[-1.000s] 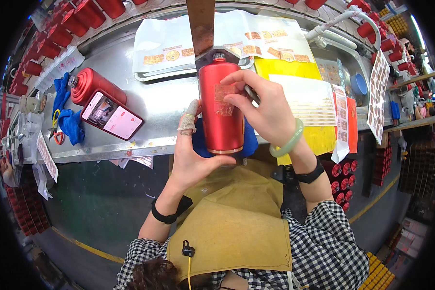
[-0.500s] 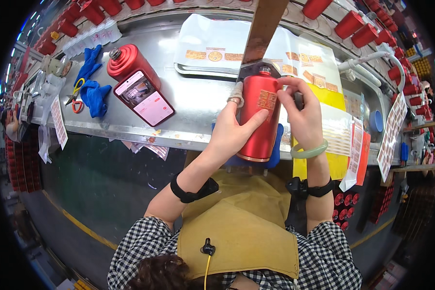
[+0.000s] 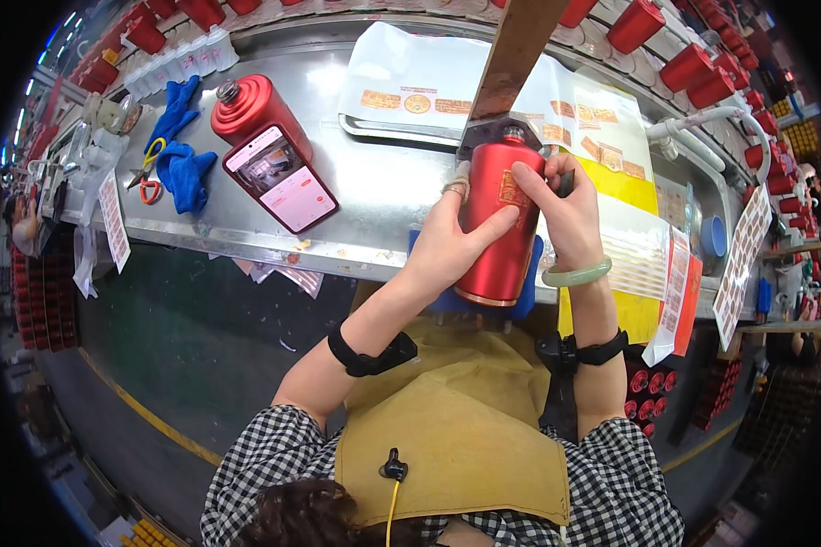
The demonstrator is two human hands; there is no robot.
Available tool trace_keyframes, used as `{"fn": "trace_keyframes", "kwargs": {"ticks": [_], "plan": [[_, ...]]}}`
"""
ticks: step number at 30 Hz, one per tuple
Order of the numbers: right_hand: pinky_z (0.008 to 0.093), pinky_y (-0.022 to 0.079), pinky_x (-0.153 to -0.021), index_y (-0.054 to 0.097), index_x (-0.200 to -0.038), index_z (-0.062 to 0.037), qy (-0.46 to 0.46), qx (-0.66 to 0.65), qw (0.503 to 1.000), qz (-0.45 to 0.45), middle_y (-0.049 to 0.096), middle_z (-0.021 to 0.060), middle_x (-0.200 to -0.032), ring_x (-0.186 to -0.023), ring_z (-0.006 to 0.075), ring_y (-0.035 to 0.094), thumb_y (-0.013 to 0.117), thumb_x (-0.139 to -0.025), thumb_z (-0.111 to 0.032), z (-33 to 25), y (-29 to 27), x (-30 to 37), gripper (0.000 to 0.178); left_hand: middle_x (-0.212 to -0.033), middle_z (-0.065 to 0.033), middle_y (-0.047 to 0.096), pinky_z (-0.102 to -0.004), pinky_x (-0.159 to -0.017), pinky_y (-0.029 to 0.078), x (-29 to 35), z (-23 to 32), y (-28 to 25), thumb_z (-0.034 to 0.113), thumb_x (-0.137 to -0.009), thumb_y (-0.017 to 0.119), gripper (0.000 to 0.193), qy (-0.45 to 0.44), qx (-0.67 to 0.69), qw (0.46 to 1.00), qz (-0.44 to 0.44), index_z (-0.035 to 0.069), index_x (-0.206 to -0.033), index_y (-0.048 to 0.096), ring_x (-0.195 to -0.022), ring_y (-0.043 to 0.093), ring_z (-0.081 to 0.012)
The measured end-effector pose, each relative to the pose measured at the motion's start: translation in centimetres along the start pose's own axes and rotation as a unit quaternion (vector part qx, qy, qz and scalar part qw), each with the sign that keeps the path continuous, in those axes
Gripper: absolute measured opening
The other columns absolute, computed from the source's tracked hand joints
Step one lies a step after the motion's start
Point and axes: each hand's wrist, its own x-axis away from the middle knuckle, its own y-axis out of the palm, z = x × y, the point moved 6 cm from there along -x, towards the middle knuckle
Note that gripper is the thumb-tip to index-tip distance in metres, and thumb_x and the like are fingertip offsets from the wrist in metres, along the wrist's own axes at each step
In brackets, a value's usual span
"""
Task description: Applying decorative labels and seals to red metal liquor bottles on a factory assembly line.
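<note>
Between my hands a red metal bottle (image 3: 494, 251) leans with its neck away from me, over a blue cloth at the bench edge. On its side sits a small gold square decal (image 3: 511, 189). My left hand (image 3: 461, 239) wraps the bottle's left side, thumb lying just below the decal, a finger bandaged. My right hand (image 3: 566, 205) grips the right side, its thumb pressing beside the decal's upper right. A dark object shows partly behind the right fingers; I cannot make out what it is.
A phone (image 3: 281, 180) leans on another red bottle (image 3: 255, 109) at left. Blue cloths (image 3: 185, 176) and yellow-handled scissors (image 3: 146, 173) lie beyond. A white-covered tray (image 3: 374, 68) holds gold decals. A wooden post (image 3: 515, 55) rises behind my bottle. Decal sheets (image 3: 629, 255) lie at right.
My right thumb has come down onto the bottle beside the decal, and the fingers have moved behind its right side. The bottle has turned slightly. The view has shifted a little.
</note>
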Motion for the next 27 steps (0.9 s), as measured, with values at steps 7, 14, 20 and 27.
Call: {"fn": "trace_keyframes", "kwargs": {"ticks": [7, 14, 20, 27], "plan": [[0.0186, 0.032, -0.059, 0.058, -0.087, -0.0094, 0.036, -0.065, 0.997, -0.006, 0.047, -0.0099, -0.077, -0.068, 0.0003, 0.039, 0.079, -0.094, -0.021, 0.0, -0.7, 0.3, 0.025, -0.139, -0.0144, 0.057, -0.0337, -0.107, 0.046, 0.0, 1.0, -0.2, 0.026, -0.098, 0.072, 0.070, -0.055, 0.091, 0.994, -0.034, -0.006, -0.149, 0.038, -0.126, 0.058, -0.0182], [0.0201, 0.037, -0.060, 0.058, -0.088, -0.0058, 0.012, -0.029, 0.999, -0.010, 0.050, -0.0073, -0.075, -0.068, 0.0023, 0.044, 0.083, -0.090, -0.026, 0.1, -0.1, 0.2, 0.031, -0.148, -0.0189, 0.049, -0.0369, -0.113, 0.042, 0.6, 1.8, 0.2, 0.016, -0.095, 0.075, 0.075, 0.048, -0.028, 0.998, -0.011, -0.010, -0.151, 0.032, -0.135, 0.052, -0.0236], [0.0189, 0.037, -0.066, 0.052, -0.088, -0.0096, 0.024, 0.003, 1.000, 0.005, 0.049, -0.0072, -0.083, -0.075, 0.0024, 0.043, 0.085, -0.087, -0.020, 0.3, 0.1, -0.1, 0.035, -0.138, -0.0164, 0.057, -0.0352, -0.105, 0.050, 0.6, 1.6, 1.1, 0.014, -0.095, 0.075, 0.068, 0.015, -0.027, 0.999, 0.012, -0.006, -0.148, 0.038, -0.124, 0.060, -0.0201], [0.0221, 0.038, -0.059, 0.054, -0.088, -0.0053, 0.008, -0.036, 0.999, -0.007, 0.050, -0.0049, -0.077, -0.069, 0.0045, 0.042, 0.087, -0.084, -0.031, 0.7, -0.1, -0.3, 0.042, -0.135, -0.0151, 0.058, -0.0350, -0.104, 0.051, 0.6, 1.2, 0.8, 0.014, -0.095, 0.074, 0.066, 0.001, -0.022, 1.000, 0.009, -0.004, -0.148, 0.039, -0.123, 0.060, -0.0192]]}}
